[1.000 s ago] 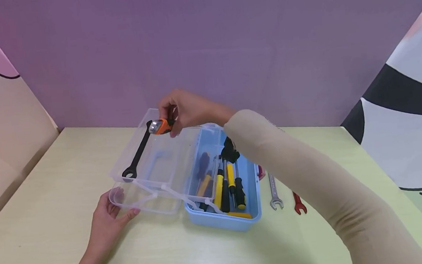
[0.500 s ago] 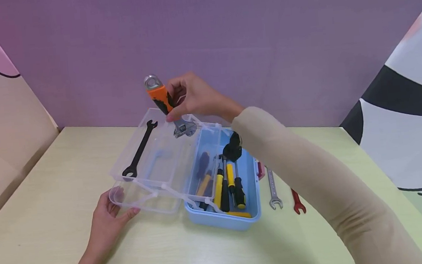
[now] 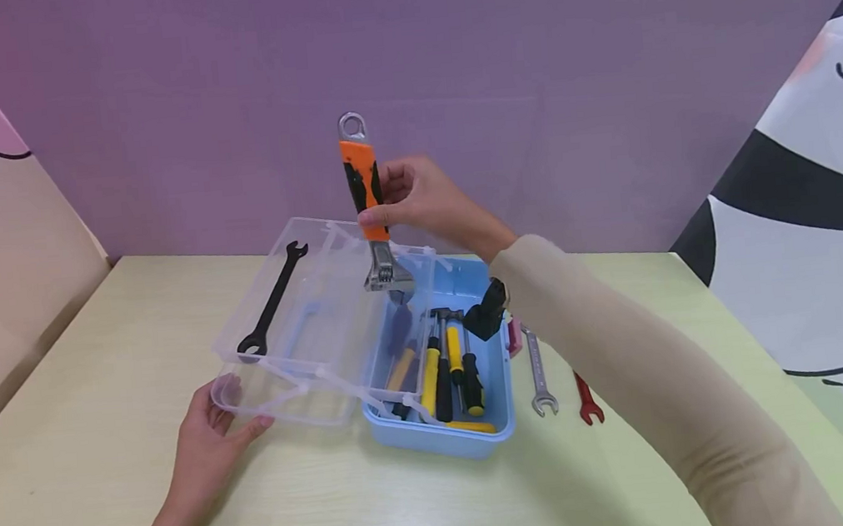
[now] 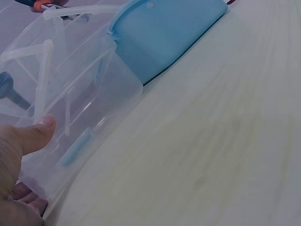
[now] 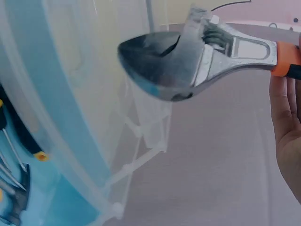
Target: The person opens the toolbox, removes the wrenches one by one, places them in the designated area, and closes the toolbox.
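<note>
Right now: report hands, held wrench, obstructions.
Right hand grips adjustable wrench, aloft, head down. Left hand holds clear lid. Clear tray overhangs part of blue box.

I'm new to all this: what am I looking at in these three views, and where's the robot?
There is no robot here, just a person's two bare hands at a table. The wide picture comes from a camera worn on the head, looking forward and down. The other two come from a camera on each wrist, so each sees one hand's work up close.

The right hand holds an adjustable wrench upright, head down, above the open toolbox. The left hand grips the corner of its clear lid. A black wrench lies in the clear tray, and tools such as a screwdriver lie in the blue box. Beside it, on the table, are a silver wrench and a red wrench.
</note>
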A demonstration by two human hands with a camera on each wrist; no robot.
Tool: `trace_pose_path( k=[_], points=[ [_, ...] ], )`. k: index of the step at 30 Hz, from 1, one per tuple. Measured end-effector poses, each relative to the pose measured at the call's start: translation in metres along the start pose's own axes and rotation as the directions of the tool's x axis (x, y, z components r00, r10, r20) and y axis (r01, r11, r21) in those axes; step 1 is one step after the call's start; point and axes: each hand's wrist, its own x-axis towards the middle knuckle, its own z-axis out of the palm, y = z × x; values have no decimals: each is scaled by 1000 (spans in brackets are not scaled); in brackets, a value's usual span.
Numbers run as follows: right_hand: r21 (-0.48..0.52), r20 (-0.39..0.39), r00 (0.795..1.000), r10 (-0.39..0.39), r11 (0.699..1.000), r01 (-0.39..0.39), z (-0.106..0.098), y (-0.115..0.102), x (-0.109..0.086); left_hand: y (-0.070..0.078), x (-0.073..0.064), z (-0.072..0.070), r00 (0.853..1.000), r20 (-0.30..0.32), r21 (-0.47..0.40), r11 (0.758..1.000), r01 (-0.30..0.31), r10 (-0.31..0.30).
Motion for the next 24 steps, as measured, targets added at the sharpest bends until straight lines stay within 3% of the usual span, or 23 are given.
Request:
trace_pose_path(
  k=[8, 15, 24],
  points=[
    [171, -107, 981, 164, 975, -144, 0, 17, -12, -1, 0, -3, 1000, -3, 24, 1000, -7, 7],
    [304, -154, 933, 326, 914, -269, -1, 33, -25, -1, 0, -3, 1000, -7, 23, 1000, -13, 14],
    [366, -154, 888, 434, 860, -356, -4, 52, -47, -1, 0, -7, 1000, -1, 38, 999, 21, -21]
  ],
)
